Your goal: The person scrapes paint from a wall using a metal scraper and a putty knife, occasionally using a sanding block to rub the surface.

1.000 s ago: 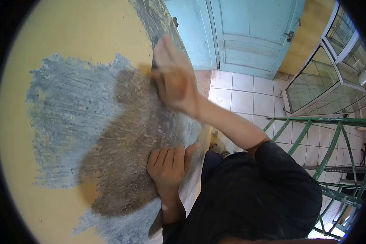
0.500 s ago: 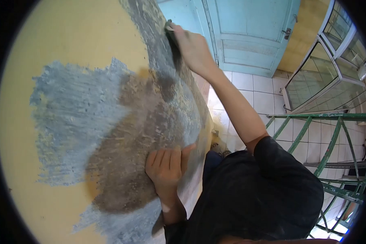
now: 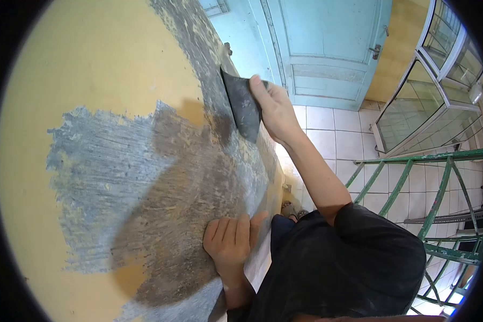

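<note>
My right hand (image 3: 278, 111) grips a dark grey bendy sheet that looks like sandpaper (image 3: 243, 104), thumb on its near face. The sheet bows outward, and its left edge meets the yellow wall (image 3: 107, 59) along a rough grey patched strip. Lower down, my left hand (image 3: 229, 241) rests against the wall with its fingers stretched out and thumb apart, holding nothing. Around it spreads a scraped-looking grey patch (image 3: 102, 155) with yellow showing through, partly under my shadow.
Beyond the wall's edge stands a light blue door (image 3: 327, 48) with a metal handle. Glass-paned aluminium frames (image 3: 413, 102) lean at the right. A green metal frame (image 3: 397, 185) with slanting bars stands beside me on the white tiled floor (image 3: 319, 126).
My right hand has come down along the wall's edge, and the sheet now shows broadly, bent away from the wall. The view has shifted slightly; my left hand still rests on the wall.
</note>
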Motion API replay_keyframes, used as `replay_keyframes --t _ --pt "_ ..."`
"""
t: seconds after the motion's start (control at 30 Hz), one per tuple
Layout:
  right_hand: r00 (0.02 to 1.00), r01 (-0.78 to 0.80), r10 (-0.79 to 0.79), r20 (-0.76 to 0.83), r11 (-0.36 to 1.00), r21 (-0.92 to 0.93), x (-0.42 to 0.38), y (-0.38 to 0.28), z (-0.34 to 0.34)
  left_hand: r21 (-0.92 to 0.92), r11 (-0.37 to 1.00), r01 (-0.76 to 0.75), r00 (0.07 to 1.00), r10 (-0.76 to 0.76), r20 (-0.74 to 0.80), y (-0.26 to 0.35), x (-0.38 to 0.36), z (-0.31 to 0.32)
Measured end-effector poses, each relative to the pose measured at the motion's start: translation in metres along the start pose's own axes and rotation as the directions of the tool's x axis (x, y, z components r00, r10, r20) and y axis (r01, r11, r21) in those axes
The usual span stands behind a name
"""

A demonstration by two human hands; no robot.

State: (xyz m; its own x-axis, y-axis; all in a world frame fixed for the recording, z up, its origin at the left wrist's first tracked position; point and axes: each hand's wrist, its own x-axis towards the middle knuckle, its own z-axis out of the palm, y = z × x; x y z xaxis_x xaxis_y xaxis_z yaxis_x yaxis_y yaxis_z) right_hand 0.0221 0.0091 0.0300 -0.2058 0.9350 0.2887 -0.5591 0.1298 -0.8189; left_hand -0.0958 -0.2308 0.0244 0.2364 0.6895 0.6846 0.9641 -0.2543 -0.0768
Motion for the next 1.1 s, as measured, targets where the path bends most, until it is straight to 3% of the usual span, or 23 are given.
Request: replay_keyframes --t 0.03,0.23,0.3,0.33,0.4,0.5,0.73,0.83,0.9,0.97,1.07,1.1 --pt "0.999 0.032 -0.028 0.036 0.993 -0.114 -0.001 0.000 0.003 -0.018 1.000 0.012 1.000 -0.012 0.003 -0.001 0.000 0.001" --pt "0.995 0.090 -0.080 0.052 0.968 -0.236 -0.006 -0.002 0.013 -0.025 1.000 0.006 1.000 -0.006 -0.013 -0.003 -0.001 0.002" --pt "0.967 0.256 -0.256 0.018 0.962 -0.092 0.000 0.009 0.006 -0.018 1.000 0.003 1.000 -0.003 -0.011 -0.003 -0.001 0.001" --pt "0.965 0.261 -0.261 0.016 0.960 -0.097 0.000 0.009 0.000 -0.014 1.000 -0.002 1.000 0.002 -0.008 -0.003 0.000 0.002" --pt "0.998 -0.041 0.027 0.050 0.954 0.298 -0.006 0.006 -0.015 -0.003 1.000 -0.008 1.000 0.008 -0.024 -0.004 -0.002 0.006" --pt "0.991 -0.120 0.135 -0.010 0.907 0.403 -0.012 0.007 -0.018 0.011 1.000 -0.007 0.999 0.008 -0.033 -0.004 -0.002 0.007" --pt "0.995 -0.093 0.096 0.020 0.869 0.486 -0.018 0.007 -0.017 0.012 1.000 -0.003 0.999 0.003 -0.032 -0.004 -0.004 0.007" --pt "0.996 -0.060 0.029 0.089 0.925 0.376 -0.023 0.015 -0.013 0.004 1.000 -0.020 1.000 0.020 -0.019 -0.005 -0.003 0.005" --pt "0.974 0.191 -0.185 0.133 0.981 -0.040 -0.025 0.024 -0.007 0.012 1.000 -0.022 1.000 0.022 -0.012 -0.005 -0.002 0.004" --pt "0.964 0.243 -0.226 0.139 0.962 -0.124 -0.036 0.026 0.001 0.015 1.000 -0.024 1.000 0.024 -0.004 -0.004 -0.003 0.004" --pt "0.873 0.467 -0.452 0.185 0.664 -0.584 -0.049 0.018 0.018 0.016 0.999 -0.038 0.999 0.038 -0.013 -0.005 -0.002 0.004" --pt "0.874 0.463 -0.452 0.177 0.667 -0.584 -0.048 0.023 0.020 0.002 0.999 -0.040 0.999 0.040 -0.019 -0.006 -0.002 0.004"
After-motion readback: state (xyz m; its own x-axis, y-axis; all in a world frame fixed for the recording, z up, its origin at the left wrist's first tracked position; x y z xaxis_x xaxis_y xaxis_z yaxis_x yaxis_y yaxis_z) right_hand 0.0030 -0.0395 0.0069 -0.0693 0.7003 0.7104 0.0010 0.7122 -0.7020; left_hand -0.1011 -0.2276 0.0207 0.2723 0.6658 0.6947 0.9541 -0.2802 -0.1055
